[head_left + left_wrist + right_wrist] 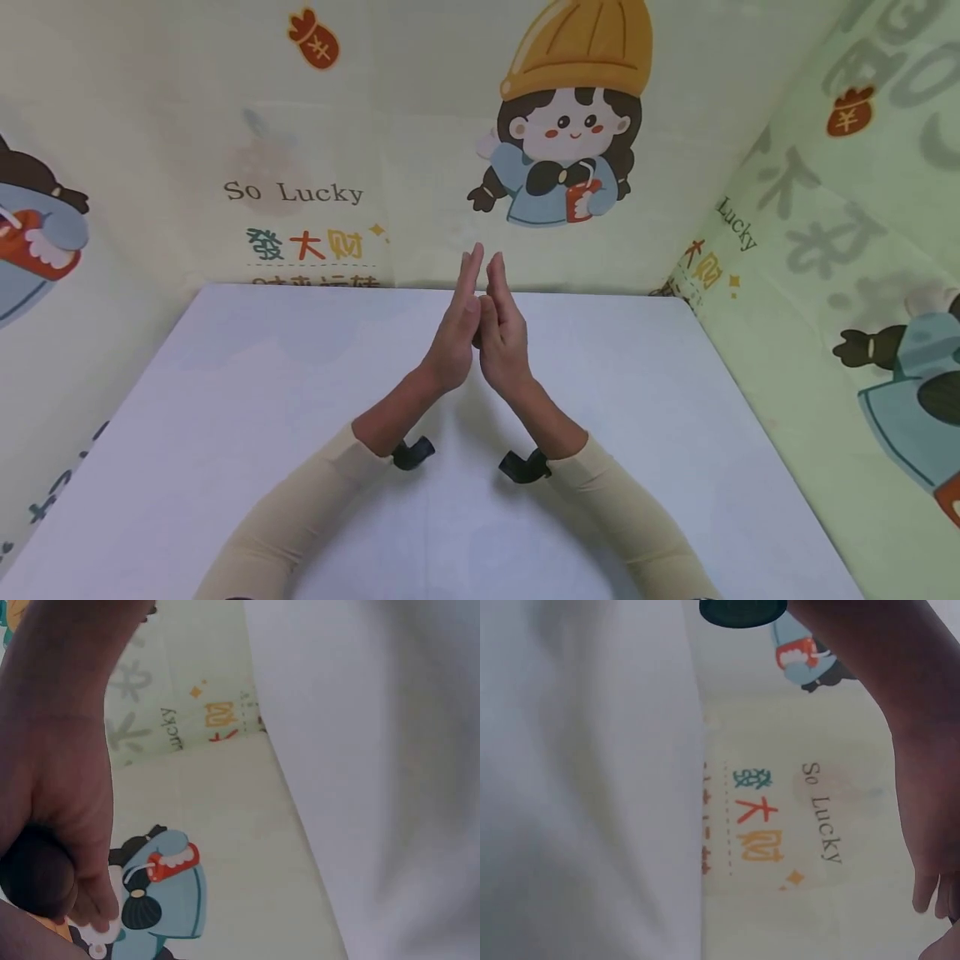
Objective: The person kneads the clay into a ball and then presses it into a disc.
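Above the table, my left hand and right hand face each other palm to palm, with straight fingers pointing up and away. A dark, rounded object sits between the palms, and only a small part of it shows in the head view. In the left wrist view its smooth, blackish end sticks out below the left hand; I cannot tell what kind of thing it is. The right wrist view catches the right hand at its right edge, with the object mostly hidden there.
A white table lies under both arms. Behind it rises a pale printed backdrop with cartoon figures and lettering, which continues along both sides. Dark wrist camera mounts jut inward from beige sleeves.
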### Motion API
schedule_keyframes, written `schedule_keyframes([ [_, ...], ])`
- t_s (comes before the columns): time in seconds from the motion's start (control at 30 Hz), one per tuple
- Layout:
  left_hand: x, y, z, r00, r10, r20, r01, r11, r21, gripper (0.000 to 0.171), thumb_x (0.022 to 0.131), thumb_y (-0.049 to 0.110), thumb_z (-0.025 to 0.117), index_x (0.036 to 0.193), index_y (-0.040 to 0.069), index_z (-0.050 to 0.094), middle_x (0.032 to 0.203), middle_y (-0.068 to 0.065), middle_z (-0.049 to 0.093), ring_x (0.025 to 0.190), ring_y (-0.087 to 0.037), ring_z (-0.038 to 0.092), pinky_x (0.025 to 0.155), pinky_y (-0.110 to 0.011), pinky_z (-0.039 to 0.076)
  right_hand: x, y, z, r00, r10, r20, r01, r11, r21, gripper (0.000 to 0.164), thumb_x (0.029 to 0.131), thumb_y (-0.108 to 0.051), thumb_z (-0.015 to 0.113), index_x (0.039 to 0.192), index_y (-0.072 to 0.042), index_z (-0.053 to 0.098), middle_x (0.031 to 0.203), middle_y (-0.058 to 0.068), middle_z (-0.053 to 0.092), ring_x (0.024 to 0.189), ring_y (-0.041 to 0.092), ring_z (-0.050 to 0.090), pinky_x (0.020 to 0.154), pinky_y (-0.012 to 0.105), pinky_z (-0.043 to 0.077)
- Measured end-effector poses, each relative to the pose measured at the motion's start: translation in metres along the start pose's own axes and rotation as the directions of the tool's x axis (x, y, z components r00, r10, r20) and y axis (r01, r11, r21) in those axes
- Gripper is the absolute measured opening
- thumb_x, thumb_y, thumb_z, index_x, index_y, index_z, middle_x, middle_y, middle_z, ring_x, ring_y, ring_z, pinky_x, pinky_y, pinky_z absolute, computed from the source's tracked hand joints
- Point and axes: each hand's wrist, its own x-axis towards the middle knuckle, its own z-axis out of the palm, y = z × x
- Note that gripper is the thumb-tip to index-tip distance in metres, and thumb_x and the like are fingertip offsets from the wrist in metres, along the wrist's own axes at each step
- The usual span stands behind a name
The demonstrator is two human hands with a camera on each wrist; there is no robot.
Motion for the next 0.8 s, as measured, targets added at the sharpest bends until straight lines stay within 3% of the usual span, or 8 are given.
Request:
schedule_keyframes([
  [0.1,-0.003,-0.005,-0.006,1.0,-0.025,-0.002,0.025,0.995,0.097,0.094,0.105,0.073,0.021,0.169,0.006,0.009,0.176,-0.008,0.005,0.16,-0.019,-0.007,0.124,-0.059,0.002,-0.003,0.007,-0.005,0.999,0.044,0.017,-0.042,0.994,-0.097,0.074,0.112,-0.045,0.045,0.168,-0.007,0.014,0.093,0.013,0.061,0.051,0.015,0.039,0.051,0.023,0.035],
  [0.17,-0.005,-0.008,-0.01,0.999,-0.048,-0.003,0.048,0.983,0.176,0.092,0.105,0.072,0.02,0.169,0.007,0.01,0.177,-0.006,0.006,0.161,-0.021,-0.007,0.124,-0.061,0.004,-0.004,0.011,-0.008,0.996,0.085,0.026,-0.079,0.98,-0.182,0.069,0.113,-0.038,0.046,0.169,-0.009,0.016,0.127,0.012,0.065,0.05,0.017,0.04,0.052,0.025,0.037],
  [0.23,-0.006,-0.01,-0.015,0.998,-0.062,-0.002,0.061,0.966,0.251,0.091,0.106,0.072,0.02,0.169,0.008,0.011,0.177,-0.005,0.007,0.161,-0.023,-0.007,0.123,-0.063,0.005,-0.004,0.014,-0.012,0.99,0.138,0.038,-0.123,0.958,-0.257,0.067,0.114,-0.031,0.048,0.168,-0.008,0.017,0.167,0.008,0.036,0.052,0.02,0.041,0.053,0.028,0.041],
  [0.27,-0.007,-0.011,-0.016,0.998,-0.065,-0.002,0.063,0.956,0.287,0.092,0.105,0.073,0.019,0.169,0.008,0.011,0.176,-0.005,0.007,0.161,-0.024,-0.007,0.123,-0.063,0.005,-0.004,0.016,-0.014,0.984,0.17,0.047,-0.148,0.943,-0.299,0.066,0.114,-0.029,0.048,0.168,-0.007,0.018,0.175,0.005,0.015,0.062,0.02,0.053,0.059,0.027,0.048],
  [0.37,-0.009,-0.016,-0.022,0.998,-0.064,0.005,0.057,0.921,0.386,0.094,0.104,0.075,0.017,0.169,0.006,0.014,0.176,-0.009,0.009,0.161,-0.03,-0.005,0.124,-0.061,0.003,-0.004,0.022,-0.019,0.958,0.269,0.096,-0.206,0.883,-0.423,0.066,0.113,-0.023,0.05,0.167,-0.003,0.019,0.176,0.009,0.006,0.122,0.028,0.061,0.093,0.038,0.056],
  [0.47,-0.012,-0.019,-0.027,0.997,-0.069,0.021,0.052,0.891,0.452,0.096,0.104,0.075,0.016,0.168,0.004,0.016,0.175,-0.013,0.01,0.161,-0.031,-0.005,0.124,-0.06,0.001,-0.007,0.03,-0.024,0.915,0.368,0.163,-0.212,0.786,-0.58,0.066,0.112,-0.023,0.052,0.166,0.001,0.022,0.174,0.019,0.008,0.159,0.035,0.008,0.122,0.052,0.026],
  [0.6,-0.015,-0.022,-0.034,0.995,-0.095,0.041,0.061,0.855,0.515,0.09,0.107,0.069,0.021,0.168,0.003,0.017,0.175,-0.013,0.009,0.16,-0.028,-0.007,0.125,-0.059,0.003,-0.014,0.042,-0.03,0.845,0.48,0.237,-0.142,0.628,-0.765,0.07,0.111,-0.034,0.054,0.163,0.005,0.026,0.171,0.029,0.012,0.157,0.049,0.005,0.124,0.06,0.008],
  [0.8,-0.017,-0.021,-0.042,0.989,-0.139,0.056,0.077,0.79,0.609,0.08,0.108,0.053,0.036,0.168,0.005,0.016,0.176,-0.013,0.007,0.16,-0.029,-0.007,0.125,-0.057,0.004,-0.03,0.06,-0.034,0.747,0.604,0.279,0.007,0.413,-0.911,0.077,0.108,-0.042,0.059,0.162,0.004,0.03,0.169,0.031,0.016,0.155,0.053,0.011,0.123,0.061,0.015],
])
